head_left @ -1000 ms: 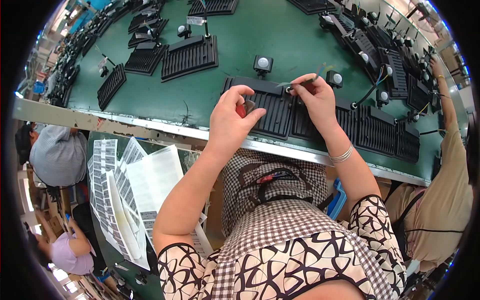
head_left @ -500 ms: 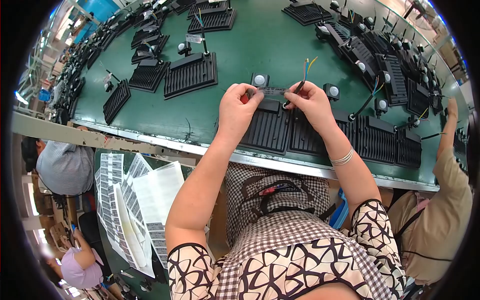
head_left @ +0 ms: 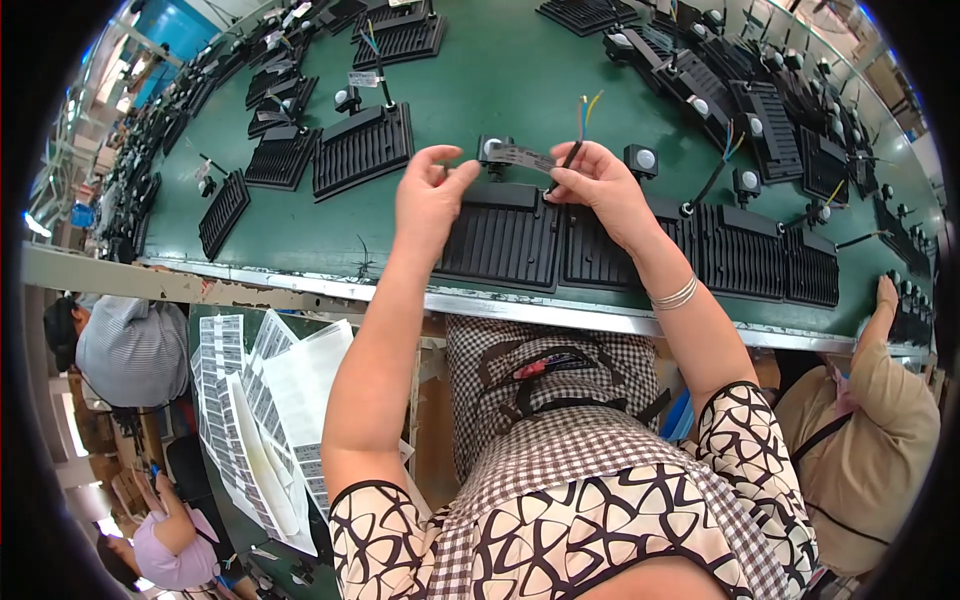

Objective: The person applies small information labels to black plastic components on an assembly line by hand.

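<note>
My right hand (head_left: 605,195) pinches a short black cable (head_left: 572,156) with bare coloured wire ends standing up from it. A grey printed label (head_left: 522,156) sticks out leftward from that cable, one end at my right fingertips. My left hand (head_left: 432,200) is just left of the label, thumb and forefinger apart, with nothing visible between them. Below both hands lies a black finned floodlight (head_left: 500,240), its back facing up. Behind the label, a sensor with a white dome (head_left: 490,148) is partly covered.
More finned floodlights (head_left: 740,250) line the table edge to the right. Others stand on the green table (head_left: 480,70) at left and back. Printed label sheets (head_left: 270,400) lie on a lower surface at left. A co-worker's hand (head_left: 887,292) is at far right.
My left hand has let go of the label's left end and moved left, its fingers parting. The label now curves free from my right hand. The co-worker's hand at right has moved lower.
</note>
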A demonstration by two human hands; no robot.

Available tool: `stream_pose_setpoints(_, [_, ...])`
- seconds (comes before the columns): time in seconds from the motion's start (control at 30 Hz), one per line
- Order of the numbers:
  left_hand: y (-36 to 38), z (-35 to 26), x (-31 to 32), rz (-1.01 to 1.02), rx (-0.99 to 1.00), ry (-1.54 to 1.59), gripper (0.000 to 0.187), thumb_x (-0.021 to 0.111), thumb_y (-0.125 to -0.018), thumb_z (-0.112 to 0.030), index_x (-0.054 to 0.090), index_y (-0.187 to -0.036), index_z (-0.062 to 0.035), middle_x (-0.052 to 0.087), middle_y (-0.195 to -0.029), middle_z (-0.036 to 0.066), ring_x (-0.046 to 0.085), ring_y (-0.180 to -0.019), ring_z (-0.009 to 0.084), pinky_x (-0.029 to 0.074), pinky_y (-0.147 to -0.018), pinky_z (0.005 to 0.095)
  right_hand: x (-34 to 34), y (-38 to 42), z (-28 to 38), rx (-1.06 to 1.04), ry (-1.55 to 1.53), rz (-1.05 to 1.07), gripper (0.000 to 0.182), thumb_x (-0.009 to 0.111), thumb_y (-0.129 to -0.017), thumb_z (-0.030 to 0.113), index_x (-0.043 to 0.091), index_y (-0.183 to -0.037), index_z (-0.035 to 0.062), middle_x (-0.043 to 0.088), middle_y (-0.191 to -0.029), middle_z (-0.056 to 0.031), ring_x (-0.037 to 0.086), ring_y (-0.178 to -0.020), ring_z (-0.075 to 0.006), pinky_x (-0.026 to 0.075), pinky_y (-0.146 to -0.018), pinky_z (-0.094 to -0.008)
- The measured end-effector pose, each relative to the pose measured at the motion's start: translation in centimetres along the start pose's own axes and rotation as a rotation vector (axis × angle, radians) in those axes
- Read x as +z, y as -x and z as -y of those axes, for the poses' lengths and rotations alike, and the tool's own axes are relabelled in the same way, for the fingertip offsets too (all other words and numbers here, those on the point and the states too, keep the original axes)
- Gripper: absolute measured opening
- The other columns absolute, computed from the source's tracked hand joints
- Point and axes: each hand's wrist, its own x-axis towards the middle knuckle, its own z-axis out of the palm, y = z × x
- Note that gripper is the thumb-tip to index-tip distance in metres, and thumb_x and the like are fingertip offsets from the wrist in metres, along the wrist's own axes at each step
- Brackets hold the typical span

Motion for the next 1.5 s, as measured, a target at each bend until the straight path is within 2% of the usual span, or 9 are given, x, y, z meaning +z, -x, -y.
stream_pose_setpoints(0.1, [1.9,1.2,-2.6,0.044,0.07,-0.442,0.029,0.073,-0.084,-0.018,0.061,-0.107,-0.0042,0.053,-0.072,-0.002,0.048,-0.058,0.006,0.038,-0.05,0.0217,0.3,2.0,-0.7,-0.125,0.254,-0.119,0.057,0.065,-0.089,0.002,0.039,-0.14,-0.0009,0.054,-0.122,-0.0126,0.062,-0.095,-0.0119,0.054,-0.085,-0.0254])
stream_pose_setpoints(0.2, [7.0,0.5,-1.6,0.171,0.226,-1.034,0.055,0.077,-0.078,-0.026,0.054,-0.124,-0.0056,0.057,-0.087,0.007,0.059,-0.072,0.0199,0.05,-0.066,0.0325,2.0,6.5,-2.1,-0.31,0.37,-0.27,0.062,0.073,-0.082,0.012,0.044,-0.136,-0.0011,0.055,-0.123,-0.0155,0.064,-0.098,-0.0238,0.053,-0.088,-0.0359])
stream_pose_setpoints(0.27, [8.9,0.3,-0.4,0.196,0.262,-1.266,0.061,0.079,-0.075,-0.032,0.056,-0.126,-0.0071,0.055,-0.103,0.013,0.062,-0.087,0.0299,0.053,-0.076,0.0392,3.1,9.0,-1.7,-0.501,1.012,-0.109,0.07,0.076,-0.079,0.021,0.043,-0.137,0.0006,0.051,-0.13,-0.0214,0.057,-0.112,-0.0358,0.045,-0.1,-0.0437])
stream_pose_setpoints(0.33, [7.8,0.3,-0.1,0.205,0.264,-1.294,0.062,0.078,-0.075,-0.031,0.056,-0.128,-0.0091,0.054,-0.109,0.013,0.062,-0.095,0.0324,0.053,-0.079,0.0402,5.4,10.2,-2.4,-0.41,1.283,0.057,0.076,0.075,-0.078,0.035,0.043,-0.14,0.0045,0.038,-0.141,-0.0301,0.04,-0.13,-0.0452,0.027,-0.112,-0.0563])
stream_pose_setpoints(0.5, [0.7,2.2,-4.6,0.178,0.481,-1.282,0.053,0.075,-0.076,-0.022,0.058,-0.125,-0.012,0.055,-0.11,0.014,0.061,-0.096,0.0327,0.052,-0.08,0.0416,10.2,3.9,-4.1,-0.362,1.539,0.129,0.08,0.068,-0.081,0.049,0.039,-0.146,0.0133,0.027,-0.15,-0.0306,0.024,-0.133,-0.0603,0.022,-0.111,-0.0637])
stream_pose_setpoints(0.67, [2.2,-0.6,-8.1,-0.055,0.379,-1.098,0.042,0.072,-0.08,-0.016,0.059,-0.12,-0.0111,0.055,-0.109,0.014,0.062,-0.085,0.0312,0.051,-0.076,0.0416,10.2,-8.0,-4.5,-0.457,1.561,0.139,0.072,0.068,-0.081,0.05,0.048,-0.14,0.0144,0.032,-0.151,-0.0249,0.029,-0.13,-0.0611,0.026,-0.112,-0.0565])
stream_pose_setpoints(0.9, [13.2,-2.6,-15.9,-0.15,0.176,-0.904,0.036,0.075,-0.08,-0.015,0.064,-0.114,-0.0099,0.056,-0.102,0.007,0.056,-0.061,0.0152,0.048,-0.059,0.0305,10.9,-18.6,-3.9,-0.535,1.379,0.218,0.095,0.074,-0.071,0.056,0.04,-0.145,0.0065,0.037,-0.148,-0.0229,0.03,-0.135,-0.0517,0.025,-0.116,-0.0508])
stream_pose_setpoints(1.17, [16.5,-2.1,-17.5,-0.332,0.005,-0.874,0.037,0.076,-0.079,-0.013,0.065,-0.114,-0.0096,0.058,-0.105,0.007,0.057,-0.059,0.0159,0.049,-0.058,0.03,25.6,-19.8,-6.0,-0.243,1.593,0.135,0.118,0.068,-0.065,0.076,0.023,-0.154,0.0126,0.015,-0.157,-0.0257,0.009,-0.139,-0.0596,0.008,-0.112,-0.0663])
stream_pose_setpoints(1.5, [15.7,-0.2,-18.0,-0.337,-0.077,-0.839,0.038,0.075,-0.076,-0.014,0.067,-0.112,-0.0108,0.061,-0.105,0.008,0.064,-0.076,0.0227,0.052,-0.062,0.0335,42.9,-26.0,-11.5,-0.336,1.475,0.06,0.084,0.056,-0.087,0.06,0.03,-0.151,0.0134,0.019,-0.157,-0.0221,0.012,-0.139,-0.0581,0.006,-0.112,-0.0663])
